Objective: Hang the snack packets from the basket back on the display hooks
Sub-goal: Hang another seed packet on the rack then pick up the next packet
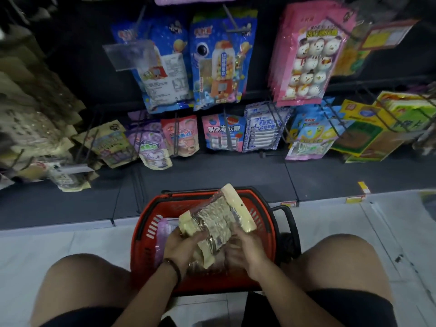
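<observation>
1. fingers [197,236] of the left hand [180,245] curl round the lower left edge of a bundle of snack packets [217,218], grasping it; a dark band [173,267] circles the left wrist.
2. fingers [236,243] of the right hand [247,253] clasp the same bundle from its lower right side; this hand is blurred, so how each finger lies cannot be told.
3. the snack packets are cream-edged with crinkled silvery fronts. the bundle is tilted and held above the basket [146,232], its upper end over the far rim and pointing toward the rack.
4. the basket is red plastic with slotted walls and a black handle [290,223]. it stands on the pale tiled floor [70,244] between the person's bare left knee [77,274] and right knee [337,253].
5. a purple packet [162,230] lies inside the basket against its left wall.
6. display hooks [230,20] of dark wire project from the dark rack beyond the basket. the upper row carries blue packets [219,60] and, to their right, pink packets [304,57] printed with snowman faces.
7. the lower row carries smaller packets side by side, among them a pink-and-blue packet [223,132] near the middle.
8. beige packets [35,114] hang at the far left, too blurred to read.
</observation>
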`<state>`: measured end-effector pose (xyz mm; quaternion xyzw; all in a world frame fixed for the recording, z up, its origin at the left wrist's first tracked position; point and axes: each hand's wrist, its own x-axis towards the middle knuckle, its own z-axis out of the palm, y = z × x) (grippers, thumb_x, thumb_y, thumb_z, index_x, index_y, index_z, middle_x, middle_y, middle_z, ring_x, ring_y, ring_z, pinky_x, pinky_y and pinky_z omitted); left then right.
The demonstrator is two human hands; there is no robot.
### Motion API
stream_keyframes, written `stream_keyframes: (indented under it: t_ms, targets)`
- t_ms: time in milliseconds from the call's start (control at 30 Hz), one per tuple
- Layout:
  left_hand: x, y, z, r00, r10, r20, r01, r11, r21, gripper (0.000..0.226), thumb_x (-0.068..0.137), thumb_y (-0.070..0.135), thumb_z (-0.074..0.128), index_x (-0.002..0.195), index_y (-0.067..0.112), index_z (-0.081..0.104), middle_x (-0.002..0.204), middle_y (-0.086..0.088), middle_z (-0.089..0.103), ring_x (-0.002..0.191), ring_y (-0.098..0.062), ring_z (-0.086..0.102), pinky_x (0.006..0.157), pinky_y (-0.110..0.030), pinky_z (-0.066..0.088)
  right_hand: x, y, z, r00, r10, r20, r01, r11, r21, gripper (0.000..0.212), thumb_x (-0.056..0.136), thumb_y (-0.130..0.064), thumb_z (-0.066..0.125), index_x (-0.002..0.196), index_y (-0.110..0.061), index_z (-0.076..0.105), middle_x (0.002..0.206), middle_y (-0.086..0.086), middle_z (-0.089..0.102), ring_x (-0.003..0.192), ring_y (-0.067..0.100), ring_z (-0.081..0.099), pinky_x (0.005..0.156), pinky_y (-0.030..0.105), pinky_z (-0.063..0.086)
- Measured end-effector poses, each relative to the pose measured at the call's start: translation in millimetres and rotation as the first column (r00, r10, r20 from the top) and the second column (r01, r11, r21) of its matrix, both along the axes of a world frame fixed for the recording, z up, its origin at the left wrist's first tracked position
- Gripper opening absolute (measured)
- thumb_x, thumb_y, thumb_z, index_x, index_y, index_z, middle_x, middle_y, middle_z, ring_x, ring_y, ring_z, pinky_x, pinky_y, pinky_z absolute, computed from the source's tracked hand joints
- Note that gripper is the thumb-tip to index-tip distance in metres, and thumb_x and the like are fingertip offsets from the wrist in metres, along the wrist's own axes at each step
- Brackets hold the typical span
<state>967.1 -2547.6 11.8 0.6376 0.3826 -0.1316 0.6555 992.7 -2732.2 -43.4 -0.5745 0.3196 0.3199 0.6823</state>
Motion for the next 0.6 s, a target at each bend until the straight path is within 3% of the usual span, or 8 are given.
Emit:
stream_keyframes:
  t_ms: [100,200,267,300,367,467,533,600]
  targets:
    - [-19.7,-0.2,24.8,0.994,0.091,0.053,-0.08,0.98,-0.183,0.029,0.084,0.003,0.078,0.11,-0.001,0.066,0.07,-0.021,0.071,0.056,-0.033,0.064,0.064,-0.041,0.055,1.3,3.6,26.7,0.998,-0.063,0.02,0.058,0.979,0.193,0.061,0.079,-0.05,0.083,0.132,-0.023,0.07,0.134,0.011,0.069,0.12,0.036,0.069,0.085,0.041,0.061]
    - [-33.3,-6.2,43.2,0.987,0.131,0.096,-0.089,0.929,-0.36,0.037,0.081,-0.001,0.079,0.116,0.006,0.066,0.094,-0.008,0.08,0.076,-0.026,0.075,0.06,-0.033,0.058,0.9,7.8,56.9,0.993,-0.033,0.112,-0.002,0.955,0.298,0.046,0.086,-0.04,0.08,0.127,-0.019,0.073,0.123,0.013,0.078,0.107,0.033,0.074,0.091,0.046,0.059]
    - [-35.9,-5.9,54.1,0.989,0.08,0.122,-0.029,0.926,-0.376,0.054,0.075,0.007,0.084,0.124,0.009,0.062,0.104,-0.007,0.081,0.097,-0.029,0.075,0.077,-0.041,0.06,5.7,6.8,70.9,0.978,-0.028,0.206,-0.031,0.96,0.277,0.046,0.086,-0.034,0.083,0.128,-0.02,0.071,0.12,0.011,0.079,0.106,0.032,0.076,0.091,0.05,0.061]
    - [-35.5,-2.1,57.2,0.988,0.066,0.139,-0.018,0.946,-0.323,0.059,0.071,0.012,0.087,0.124,0.012,0.061,0.106,-0.005,0.08,0.102,-0.03,0.073,0.085,-0.044,0.06,8.0,6.0,79.8,0.968,-0.029,0.248,-0.041,0.962,0.27,0.051,0.083,-0.032,0.086,0.129,-0.022,0.07,0.122,0.009,0.079,0.11,0.033,0.075,0.093,0.053,0.06]
    - [-29.8,8.2,63.2,0.968,0.096,0.233,-0.08,0.994,-0.077,0.07,0.064,0.022,0.096,0.123,0.021,0.058,0.115,-0.005,0.075,0.106,-0.026,0.071,0.088,-0.044,0.059,15.4,5.3,92.3,0.951,-0.026,0.308,-0.05,0.971,0.235,0.061,0.076,-0.031,0.093,0.131,-0.024,0.067,0.125,0.005,0.078,0.115,0.032,0.075,0.096,0.057,0.058]
    - [-17.1,15.8,79.3,0.91,-0.026,0.415,-0.067,0.976,0.209,0.083,0.061,0.027,0.099,0.128,0.023,0.051,0.125,-0.002,0.063,0.116,-0.02,0.063,0.091,-0.032,0.053,21.2,10.3,115.6,0.908,-0.011,0.418,-0.062,0.985,0.16,0.047,0.078,-0.023,0.091,0.121,-0.022,0.072,0.116,0.002,0.081,0.103,0.023,0.079,0.083,0.045,0.06]
    - [-7.8,19.3,89.4,0.899,-0.197,0.391,0.044,0.929,0.367,0.092,0.064,0.038,0.097,0.138,0.025,0.044,0.127,0.001,0.06,0.117,-0.016,0.06,0.088,-0.024,0.048,22.9,16.2,129.3,0.884,0.009,0.467,-0.076,0.989,0.125,0.041,0.08,-0.021,0.09,0.117,-0.022,0.073,0.111,0.001,0.082,0.099,0.019,0.079,0.076,0.041,0.06]
    - [-3.0,21.9,100.7,0.892,-0.295,0.341,0.045,0.81,0.584,0.1,0.068,0.052,0.092,0.148,0.028,0.036,0.139,0.002,0.054,0.123,-0.018,0.056,0.095,-0.032,0.05,25.6,22.0,139.1,0.857,0.02,0.515,-0.064,0.996,0.067,0.048,0.074,-0.029,0.095,0.116,-0.023,0.072,0.112,0.002,0.081,0.1,0.021,0.078,0.078,0.04,0.06]
